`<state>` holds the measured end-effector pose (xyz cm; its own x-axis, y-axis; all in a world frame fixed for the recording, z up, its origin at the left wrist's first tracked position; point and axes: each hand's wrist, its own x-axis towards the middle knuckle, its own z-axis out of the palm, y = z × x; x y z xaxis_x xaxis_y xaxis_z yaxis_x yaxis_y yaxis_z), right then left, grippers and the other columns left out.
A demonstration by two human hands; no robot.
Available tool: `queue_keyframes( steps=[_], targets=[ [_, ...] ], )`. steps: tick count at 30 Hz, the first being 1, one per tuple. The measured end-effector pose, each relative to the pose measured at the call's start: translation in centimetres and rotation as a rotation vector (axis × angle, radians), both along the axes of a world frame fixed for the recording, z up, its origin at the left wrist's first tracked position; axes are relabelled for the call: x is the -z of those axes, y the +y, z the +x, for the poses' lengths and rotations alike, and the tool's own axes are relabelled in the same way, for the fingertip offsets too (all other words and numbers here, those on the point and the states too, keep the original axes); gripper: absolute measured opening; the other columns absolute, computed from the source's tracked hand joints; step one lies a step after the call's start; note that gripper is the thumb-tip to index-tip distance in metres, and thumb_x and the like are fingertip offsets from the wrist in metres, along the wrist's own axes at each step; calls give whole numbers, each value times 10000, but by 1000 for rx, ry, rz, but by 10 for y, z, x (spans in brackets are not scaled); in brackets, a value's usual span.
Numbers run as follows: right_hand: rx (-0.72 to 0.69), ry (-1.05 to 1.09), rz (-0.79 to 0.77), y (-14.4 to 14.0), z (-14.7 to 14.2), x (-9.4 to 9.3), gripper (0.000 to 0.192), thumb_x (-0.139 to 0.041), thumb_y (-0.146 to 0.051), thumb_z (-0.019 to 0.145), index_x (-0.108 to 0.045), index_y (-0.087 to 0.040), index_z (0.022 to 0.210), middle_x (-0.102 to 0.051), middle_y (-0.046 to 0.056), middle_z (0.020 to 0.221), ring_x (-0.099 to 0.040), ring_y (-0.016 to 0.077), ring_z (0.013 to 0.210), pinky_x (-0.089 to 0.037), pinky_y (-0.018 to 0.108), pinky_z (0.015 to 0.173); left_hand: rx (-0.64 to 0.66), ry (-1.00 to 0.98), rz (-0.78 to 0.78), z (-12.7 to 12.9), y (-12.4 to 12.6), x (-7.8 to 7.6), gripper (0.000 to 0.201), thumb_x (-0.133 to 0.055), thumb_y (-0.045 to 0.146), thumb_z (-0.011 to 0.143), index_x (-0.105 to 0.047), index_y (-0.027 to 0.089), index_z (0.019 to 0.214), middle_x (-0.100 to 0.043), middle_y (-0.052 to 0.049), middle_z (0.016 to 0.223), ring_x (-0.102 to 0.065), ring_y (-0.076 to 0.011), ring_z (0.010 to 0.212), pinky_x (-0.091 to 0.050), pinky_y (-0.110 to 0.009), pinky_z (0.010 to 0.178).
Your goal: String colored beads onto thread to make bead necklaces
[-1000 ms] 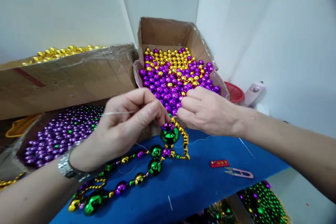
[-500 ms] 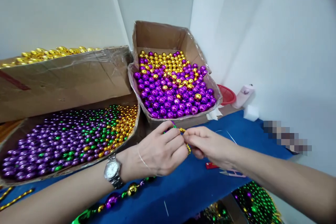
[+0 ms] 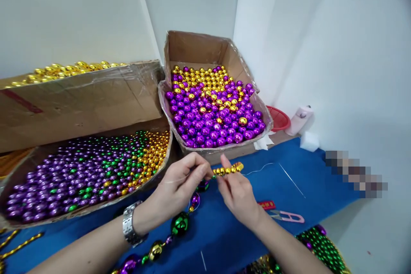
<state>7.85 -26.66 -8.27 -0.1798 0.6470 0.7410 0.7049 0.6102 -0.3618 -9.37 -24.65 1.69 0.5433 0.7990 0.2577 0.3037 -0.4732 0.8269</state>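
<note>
A short strand of small gold beads (image 3: 221,171) stretches between my two hands above the blue cloth. My left hand (image 3: 183,184), with a metal watch (image 3: 129,224) on its wrist, pinches at the strand's left end. Fingers of my right hand (image 3: 239,195) close on the same strand further right, thumb pointing up. A thin clear thread runs across the back of my left hand. Below hangs a bead garland with a large green bead (image 3: 180,224), a gold bead (image 3: 156,249) and a purple bead (image 3: 130,263); its upper end passes behind my left fingers.
Behind stand a carton of purple and gold balls (image 3: 208,111) and a carton of small purple, green and gold beads (image 3: 93,171). On the blue cloth (image 3: 221,239) lie pink-handled snips (image 3: 290,217), a red object (image 3: 266,205), and a needle-like rod (image 3: 291,180) with white thread.
My hands have turned and moved slightly apart, exposing the gold strand between them. My right hand has come lower and its thumb now points up. More of the garland shows.
</note>
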Motion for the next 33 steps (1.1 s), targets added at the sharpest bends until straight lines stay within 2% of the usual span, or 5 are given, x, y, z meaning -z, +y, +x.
queue_keyframes(
  steps=[7,20,24,28,33],
  targets=[
    [5,-268,356,20,7,10,528,-529,-67,848,-429,-253,1332,-573,19,657,-542,187,628,-457,343,600,-1,22,-288,-3,12,6,255,-433,328,906,-558,141,786,-556,-8,694,-504,-120,635,-413,-235,592],
    [17,-207,308,10,5,15,536,-561,-87,824,-436,-262,1315,-632,77,880,-604,215,834,-503,384,712,111,57,-362,3,19,-3,236,-497,317,864,-544,144,712,-519,17,645,-441,-100,588,-358,-219,546],
    [16,29,-24,-32,-4,17,455,-535,-128,833,-478,-202,1278,-585,149,1128,-576,267,1032,-502,409,817,-15,-52,-252,0,11,0,244,-467,326,886,-548,146,744,-555,-11,703,-493,-123,650,-400,-242,603],
    [-356,155,-605,-65,2,-5,155,-502,-193,877,-637,-247,932,-634,-28,675,-605,122,589,-477,226,563,-1,7,-172,-3,5,9,245,-451,337,898,-555,144,788,-575,-30,741,-503,-137,674,-405,-255,616],
    [-37,493,-527,-49,7,-22,162,-495,-252,893,-638,-233,966,-632,14,828,-603,148,743,-458,252,650,73,73,-51,-1,-8,25,196,-435,289,913,-538,159,807,-559,-27,769,-491,-136,697,-394,-261,649]
  ],
)
